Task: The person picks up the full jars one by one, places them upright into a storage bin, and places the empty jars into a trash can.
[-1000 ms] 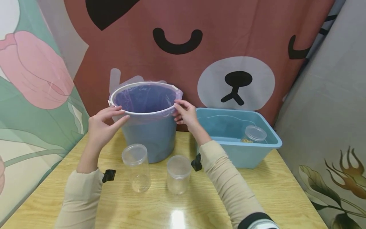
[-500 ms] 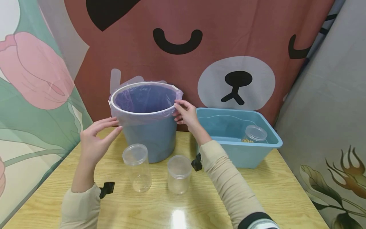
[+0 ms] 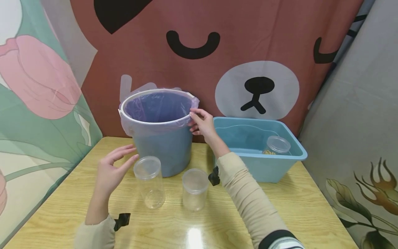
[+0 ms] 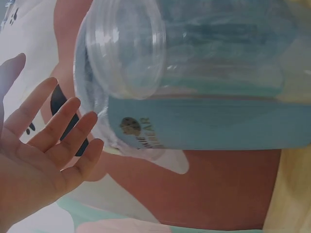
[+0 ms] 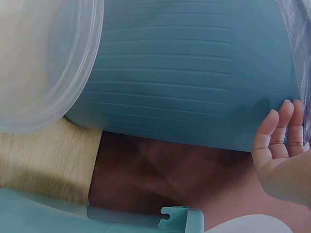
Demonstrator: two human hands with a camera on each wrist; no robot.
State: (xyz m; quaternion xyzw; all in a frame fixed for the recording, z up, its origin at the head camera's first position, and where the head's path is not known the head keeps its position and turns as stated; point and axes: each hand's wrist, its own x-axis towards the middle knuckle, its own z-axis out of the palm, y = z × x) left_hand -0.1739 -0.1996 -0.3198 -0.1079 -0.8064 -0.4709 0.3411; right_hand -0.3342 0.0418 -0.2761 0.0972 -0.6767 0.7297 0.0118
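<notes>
A blue trash can (image 3: 166, 150) stands at the back of the table, lined with a translucent purple trash bag (image 3: 127, 126) folded over its white ring (image 3: 149, 123). My right hand (image 3: 203, 127) pinches the can's right front rim and the bag edge between thumb and index finger; the other fingers bend against the outside. My left hand (image 3: 111, 173) is raised at the can's lower left, fingers spread apart and holding nothing. Its fingertips come close to a tall clear lidded jar (image 3: 150, 185). To the right stands a shorter clear jar (image 3: 195, 192), also lidded.
Right of the can sits a light blue plastic bin (image 3: 258, 169), with a lidded jar (image 3: 277, 145) of yellow bits inside. Printed cloths hang behind and on both sides of the wooden table (image 3: 168, 231). Both jars stand in front of the can.
My left hand has left the can's rim and come down toward the tall jar, swinging left and then back right. The right hand stays at the rim.
</notes>
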